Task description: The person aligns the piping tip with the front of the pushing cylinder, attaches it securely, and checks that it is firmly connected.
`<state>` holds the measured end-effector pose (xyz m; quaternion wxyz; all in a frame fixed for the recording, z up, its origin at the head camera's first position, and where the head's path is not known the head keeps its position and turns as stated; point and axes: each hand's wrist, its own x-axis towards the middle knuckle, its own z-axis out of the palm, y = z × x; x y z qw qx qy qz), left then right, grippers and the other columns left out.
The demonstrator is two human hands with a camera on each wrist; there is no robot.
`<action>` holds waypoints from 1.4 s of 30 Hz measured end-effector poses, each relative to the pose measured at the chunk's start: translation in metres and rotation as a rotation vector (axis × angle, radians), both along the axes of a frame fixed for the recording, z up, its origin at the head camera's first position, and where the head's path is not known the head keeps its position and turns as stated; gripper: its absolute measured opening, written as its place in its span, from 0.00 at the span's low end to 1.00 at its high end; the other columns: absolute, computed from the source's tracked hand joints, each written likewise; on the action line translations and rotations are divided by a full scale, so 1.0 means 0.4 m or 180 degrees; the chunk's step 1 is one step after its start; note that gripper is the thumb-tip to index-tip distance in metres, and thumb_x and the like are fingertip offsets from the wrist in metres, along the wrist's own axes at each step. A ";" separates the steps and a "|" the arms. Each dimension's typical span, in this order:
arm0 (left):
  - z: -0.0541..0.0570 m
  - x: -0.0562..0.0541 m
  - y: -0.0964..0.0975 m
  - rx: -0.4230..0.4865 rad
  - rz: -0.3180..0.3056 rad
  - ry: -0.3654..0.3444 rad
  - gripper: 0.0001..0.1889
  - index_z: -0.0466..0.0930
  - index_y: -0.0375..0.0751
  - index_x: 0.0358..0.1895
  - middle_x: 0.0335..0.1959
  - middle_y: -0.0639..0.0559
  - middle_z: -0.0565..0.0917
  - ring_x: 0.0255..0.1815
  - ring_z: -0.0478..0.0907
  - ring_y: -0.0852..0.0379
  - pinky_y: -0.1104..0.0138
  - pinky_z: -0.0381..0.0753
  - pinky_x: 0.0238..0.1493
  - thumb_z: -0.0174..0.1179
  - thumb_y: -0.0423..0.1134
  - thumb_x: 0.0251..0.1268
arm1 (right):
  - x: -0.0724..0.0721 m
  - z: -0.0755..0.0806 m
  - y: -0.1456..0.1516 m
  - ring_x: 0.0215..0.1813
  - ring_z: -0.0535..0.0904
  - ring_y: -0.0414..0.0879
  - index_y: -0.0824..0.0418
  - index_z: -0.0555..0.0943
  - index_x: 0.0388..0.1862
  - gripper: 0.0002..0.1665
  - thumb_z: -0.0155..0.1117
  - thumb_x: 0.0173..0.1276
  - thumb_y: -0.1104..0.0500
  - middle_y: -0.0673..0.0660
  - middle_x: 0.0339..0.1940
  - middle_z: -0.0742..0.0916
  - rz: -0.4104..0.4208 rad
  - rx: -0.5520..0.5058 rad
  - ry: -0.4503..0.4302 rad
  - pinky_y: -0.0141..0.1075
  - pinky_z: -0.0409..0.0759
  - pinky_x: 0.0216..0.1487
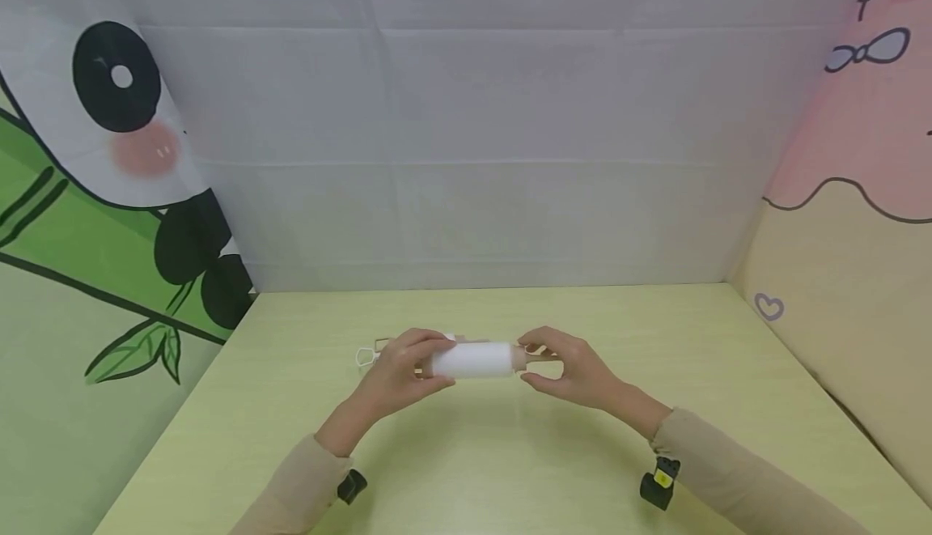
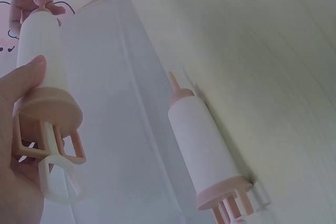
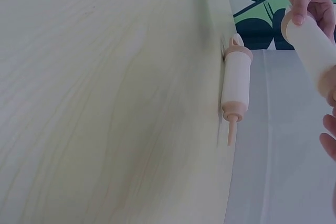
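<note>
A large syringe (image 1: 473, 359) with a white barrel and beige end pieces is held level above the table. My left hand (image 1: 404, 369) grips its plunger end, the thumb lying along the barrel in the left wrist view. Behind that grip show beige finger loops (image 2: 73, 148) and a white plunger ring (image 2: 62, 179). At the other end, my right hand (image 1: 575, 369) pinches the narrow beige nozzle between thumb and fingers. A second, similar syringe (image 3: 236, 82) lies on the table behind, mostly hidden by the held one in the head view.
The pale yellow wood-grain table (image 1: 466, 462) spans the area beneath both hands. A grey-white cloth wall (image 1: 495, 154) rises at its back edge. Printed cartoon panels stand at the left (image 1: 131, 260) and right (image 1: 845, 276).
</note>
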<state>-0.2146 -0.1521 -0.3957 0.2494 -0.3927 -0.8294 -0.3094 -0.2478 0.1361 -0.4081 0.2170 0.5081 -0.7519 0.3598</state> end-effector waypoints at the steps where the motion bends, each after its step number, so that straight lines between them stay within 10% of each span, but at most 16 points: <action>1: -0.001 -0.001 -0.001 0.0008 0.0002 -0.0006 0.24 0.79 0.37 0.45 0.42 0.43 0.77 0.40 0.76 0.47 0.79 0.76 0.23 0.73 0.31 0.37 | 0.000 -0.001 -0.001 0.41 0.79 0.43 0.64 0.75 0.46 0.21 0.69 0.54 0.61 0.54 0.42 0.81 0.0033 -0.0019 0.0009 0.32 0.81 0.36; 42: 0.004 0.005 -0.017 0.0047 0.0013 0.0022 0.24 0.80 0.37 0.45 0.43 0.43 0.77 0.40 0.76 0.48 0.79 0.76 0.23 0.74 0.31 0.36 | -0.004 0.004 -0.011 0.42 0.79 0.46 0.64 0.77 0.45 0.18 0.66 0.57 0.57 0.56 0.42 0.82 0.0028 -0.0077 0.0269 0.29 0.80 0.39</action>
